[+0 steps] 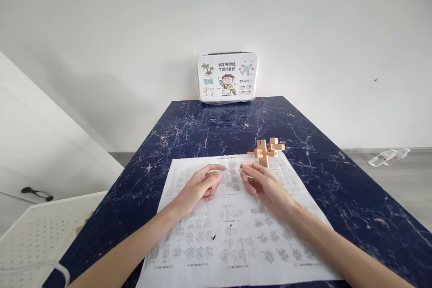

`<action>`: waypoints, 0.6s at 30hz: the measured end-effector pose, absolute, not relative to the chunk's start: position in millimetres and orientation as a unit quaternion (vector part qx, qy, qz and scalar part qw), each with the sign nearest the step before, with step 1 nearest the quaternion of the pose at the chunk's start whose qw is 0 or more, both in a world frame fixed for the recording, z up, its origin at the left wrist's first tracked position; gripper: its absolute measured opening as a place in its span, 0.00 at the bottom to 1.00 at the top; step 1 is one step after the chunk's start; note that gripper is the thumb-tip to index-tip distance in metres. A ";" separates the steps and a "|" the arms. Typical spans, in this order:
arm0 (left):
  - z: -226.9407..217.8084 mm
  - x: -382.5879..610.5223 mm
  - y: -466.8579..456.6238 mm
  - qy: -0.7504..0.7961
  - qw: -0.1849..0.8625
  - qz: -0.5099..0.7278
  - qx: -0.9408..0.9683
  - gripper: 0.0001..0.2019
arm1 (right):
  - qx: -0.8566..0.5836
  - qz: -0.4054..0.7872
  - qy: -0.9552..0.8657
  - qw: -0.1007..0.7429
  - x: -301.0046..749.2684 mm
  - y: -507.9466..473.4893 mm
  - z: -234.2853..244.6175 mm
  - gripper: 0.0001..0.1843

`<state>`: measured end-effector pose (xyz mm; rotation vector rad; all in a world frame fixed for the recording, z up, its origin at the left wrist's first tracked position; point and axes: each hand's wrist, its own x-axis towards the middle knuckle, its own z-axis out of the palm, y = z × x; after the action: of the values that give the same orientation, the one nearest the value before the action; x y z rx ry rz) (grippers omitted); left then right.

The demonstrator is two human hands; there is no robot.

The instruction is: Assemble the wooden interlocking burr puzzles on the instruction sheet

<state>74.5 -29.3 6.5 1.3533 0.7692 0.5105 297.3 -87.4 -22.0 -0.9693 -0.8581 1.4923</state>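
Note:
A large white instruction sheet (232, 249) with printed rows of small puzzle diagrams lies on the dark blue table. Over its upper left part is my left hand (205, 182), index finger and thumb stretched out and the other fingers curled, holding nothing. My right hand (258, 182) faces it across a gap, its fingers loosely bent and apart, with nothing visible in them. Just beyond the right hand, at the sheet's far right edge, stands a wooden interlocking puzzle (263, 153) made of several pale sticks, some with black marks. The hand does not appear to grip it.
The blue marbled table (216, 130) narrows toward the wall. A white cartoon-printed case (227, 78) stands upright at its far end. At the lower left is a white perforated plastic surface (43, 229). Clear plastic bottles (388, 157) lie on the floor at right.

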 end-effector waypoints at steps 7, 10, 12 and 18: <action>5.0 77.1 -31.0 0.321 0.682 0.226 0.617 0.27 | -0.430 0.593 -0.508 0.453 288.0 -93.1 -18.2 0.21; 3.6 77.7 -31.4 0.325 0.677 0.230 0.619 0.28 | -0.435 0.577 -0.535 0.437 287.7 -93.8 -20.3 0.20; 2.7 77.4 -31.4 0.334 0.669 0.228 0.624 0.28 | -0.441 0.563 -0.551 0.431 286.5 -94.7 -22.4 0.19; 2.2 76.4 -30.8 0.350 0.637 0.214 0.653 0.27 | -0.474 0.486 -0.616 0.399 277.5 -98.7 -28.4 0.16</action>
<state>76.4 -30.8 2.2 1.4907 0.7988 0.4898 277.5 -98.7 -28.4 -1.2011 -1.5598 1.2307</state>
